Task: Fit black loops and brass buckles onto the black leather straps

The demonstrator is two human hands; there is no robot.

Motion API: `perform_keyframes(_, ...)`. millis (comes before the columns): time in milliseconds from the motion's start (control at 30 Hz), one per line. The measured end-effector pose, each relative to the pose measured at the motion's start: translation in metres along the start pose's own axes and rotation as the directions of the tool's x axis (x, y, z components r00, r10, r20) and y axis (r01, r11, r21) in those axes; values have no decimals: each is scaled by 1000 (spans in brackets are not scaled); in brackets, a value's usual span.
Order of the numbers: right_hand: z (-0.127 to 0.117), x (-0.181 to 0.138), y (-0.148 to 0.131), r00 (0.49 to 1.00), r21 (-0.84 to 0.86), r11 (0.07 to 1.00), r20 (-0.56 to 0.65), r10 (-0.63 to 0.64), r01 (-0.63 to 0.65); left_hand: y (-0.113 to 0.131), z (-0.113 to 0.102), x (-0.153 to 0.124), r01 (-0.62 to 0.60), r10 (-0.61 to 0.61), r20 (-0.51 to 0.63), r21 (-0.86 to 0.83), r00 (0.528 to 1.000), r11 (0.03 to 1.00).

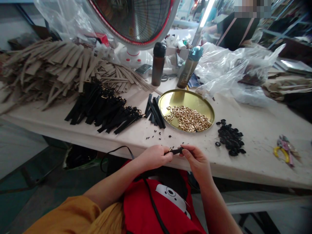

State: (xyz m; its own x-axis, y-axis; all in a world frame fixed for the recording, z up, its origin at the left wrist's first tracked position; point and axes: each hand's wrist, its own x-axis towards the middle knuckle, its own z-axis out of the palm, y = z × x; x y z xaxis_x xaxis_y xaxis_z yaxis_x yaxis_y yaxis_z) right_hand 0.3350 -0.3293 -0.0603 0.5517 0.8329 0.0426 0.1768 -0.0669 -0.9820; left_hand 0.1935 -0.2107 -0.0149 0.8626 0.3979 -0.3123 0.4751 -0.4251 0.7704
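Observation:
A short black strap (176, 151) with a gold buckle (170, 150) at its left end spans the gap between my two hands at the table's front edge. My left hand (157, 157) is closed around the buckle end. With thumb and fingers, my right hand (196, 160) pinches the other end. Just beyond them lie tiny black bits and a few loose black strips (155, 112). A gold tray (168, 97) holds a heap of gold buckles (192, 119). Right of it is a pile of black loops (231, 138).
Black straps with buckles (104, 105) lie left, before a big pile of beige strips (48, 68). A fan (133, 53), a dark bottle (159, 65) and a tilted bottle (188, 70) stand behind. Plastic bags (234, 68) and pliers (285, 151) are right. Another person (236, 31) is beyond.

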Motion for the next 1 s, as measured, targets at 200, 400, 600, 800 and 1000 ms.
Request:
perform_keyframes(200,3,4,-3,997,-84,994,38,-63,66,-3,5,3,-43,43,-27,6,999,999)
perform_keyframes(400,11,7,0,973,239,943,39,229,-232,-5,13,6,-123,117,-71,-90,991,988)
perform_keyframes(600,19,4,3,959,333,900,99,265,-283,-5,12,10,-205,200,-50,-122,978,971)
perform_keyframes(800,22,0,6,960,308,915,-19,281,-261,-11,12,7,-73,79,16,-249,997,966)
perform_keyframes(1000,28,-13,-3,985,371,916,-10,169,-154,-11,17,1,-1,-26,-65,-375,998,927)
